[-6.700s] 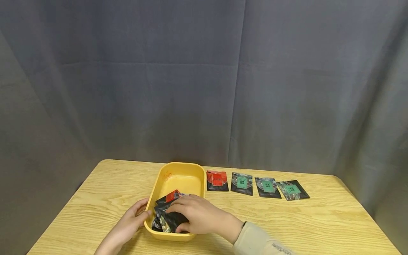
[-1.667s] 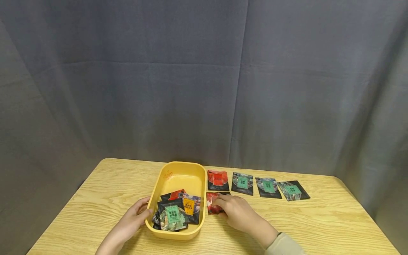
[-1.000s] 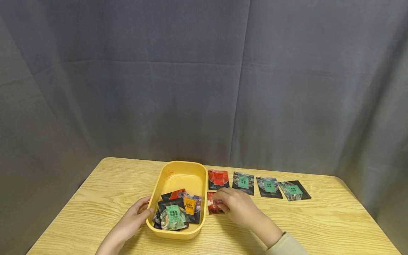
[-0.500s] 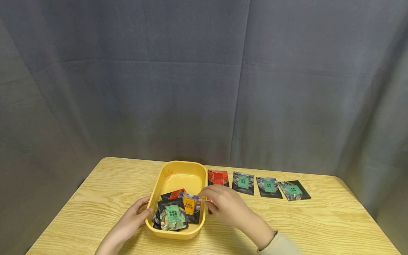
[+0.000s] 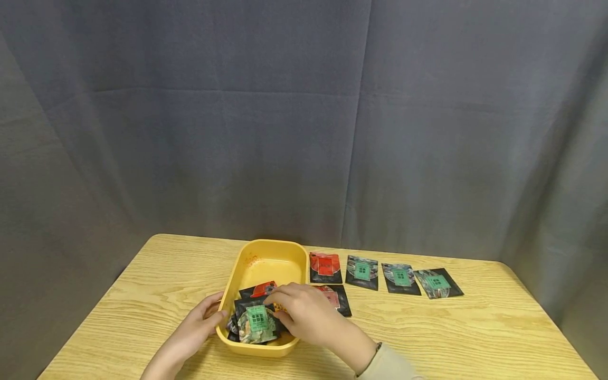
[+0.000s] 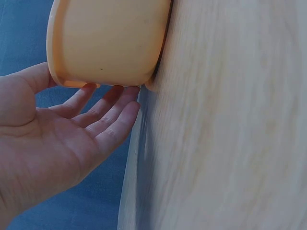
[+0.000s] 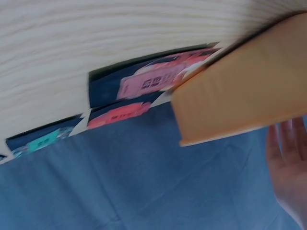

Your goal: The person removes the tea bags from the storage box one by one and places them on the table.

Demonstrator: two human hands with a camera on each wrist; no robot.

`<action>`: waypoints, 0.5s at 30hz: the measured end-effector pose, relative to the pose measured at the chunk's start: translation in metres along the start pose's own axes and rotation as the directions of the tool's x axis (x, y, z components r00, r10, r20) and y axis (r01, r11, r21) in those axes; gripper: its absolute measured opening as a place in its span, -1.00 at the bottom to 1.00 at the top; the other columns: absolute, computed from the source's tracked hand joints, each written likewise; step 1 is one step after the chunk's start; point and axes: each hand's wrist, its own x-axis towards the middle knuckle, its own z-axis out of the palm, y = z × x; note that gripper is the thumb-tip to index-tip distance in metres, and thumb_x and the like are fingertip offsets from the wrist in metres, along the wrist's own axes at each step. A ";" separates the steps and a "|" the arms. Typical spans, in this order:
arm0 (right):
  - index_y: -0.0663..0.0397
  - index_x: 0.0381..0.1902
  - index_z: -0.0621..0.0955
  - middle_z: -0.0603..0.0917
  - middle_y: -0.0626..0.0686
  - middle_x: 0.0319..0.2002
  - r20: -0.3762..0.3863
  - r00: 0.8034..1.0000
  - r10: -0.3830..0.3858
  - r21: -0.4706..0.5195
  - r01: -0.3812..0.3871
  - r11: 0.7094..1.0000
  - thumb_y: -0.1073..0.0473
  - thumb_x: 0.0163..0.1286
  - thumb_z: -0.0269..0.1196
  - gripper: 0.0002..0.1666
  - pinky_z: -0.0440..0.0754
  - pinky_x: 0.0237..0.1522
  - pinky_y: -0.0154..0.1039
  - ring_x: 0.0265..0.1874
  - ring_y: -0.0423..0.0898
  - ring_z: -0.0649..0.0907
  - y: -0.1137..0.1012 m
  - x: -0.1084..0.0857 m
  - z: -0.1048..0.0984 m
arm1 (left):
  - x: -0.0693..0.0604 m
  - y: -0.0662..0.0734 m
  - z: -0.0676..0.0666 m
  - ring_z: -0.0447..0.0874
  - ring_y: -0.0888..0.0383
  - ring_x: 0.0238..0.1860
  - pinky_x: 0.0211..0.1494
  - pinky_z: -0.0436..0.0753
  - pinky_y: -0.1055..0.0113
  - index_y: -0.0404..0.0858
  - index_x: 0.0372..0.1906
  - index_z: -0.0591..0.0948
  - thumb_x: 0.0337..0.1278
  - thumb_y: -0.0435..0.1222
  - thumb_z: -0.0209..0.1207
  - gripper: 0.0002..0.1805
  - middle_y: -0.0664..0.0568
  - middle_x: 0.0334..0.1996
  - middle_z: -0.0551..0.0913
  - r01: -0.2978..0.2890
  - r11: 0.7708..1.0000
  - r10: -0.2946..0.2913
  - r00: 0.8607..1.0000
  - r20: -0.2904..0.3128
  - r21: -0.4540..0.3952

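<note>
In the head view my left hand (image 5: 192, 332) holds the near left rim of the yellow bin (image 5: 233, 345), its thumb over the edge. The left wrist view shows its fingers (image 6: 115, 120) against the outer wall. My right hand (image 5: 309, 314) reaches over the bin's right side, thumb and fingers apart above the packets. Below its fingertips are a green-labelled packet (image 5: 258, 319) and an orange-labelled one, mostly covered. A red and black packet (image 5: 263, 288) lies behind them. Just outside the bin lies a packet with a pinkish label (image 5: 339, 301), partly behind my right hand.
Along the back of the wooden table (image 5: 427, 338) a row of packets runs rightwards: a red one (image 5: 325, 268), then green-labelled ones (image 5: 362, 272), (image 5: 400, 278), the rightmost green-labelled packet (image 5: 438, 283) tilted. A grey curtain (image 5: 285, 158) hangs behind the table.
My right hand has let go of the pink-labelled packet beside the bin and moved left, over the rim to the packets inside. My left hand has stayed on the bin.
</note>
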 end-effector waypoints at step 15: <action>-0.08 0.05 0.67 0.67 -0.17 -0.03 0.094 0.995 0.045 0.020 -0.047 0.999 -0.05 0.26 0.41 -0.58 0.53 0.18 -0.29 -0.04 -0.26 0.64 -0.010 0.017 0.019 | 0.001 -0.001 0.000 0.54 -0.23 0.14 0.00 0.67 0.05 -0.56 0.43 0.16 0.44 -0.40 -0.01 -0.41 -0.50 0.25 0.39 -0.008 1.000 0.007 1.000 0.017 0.013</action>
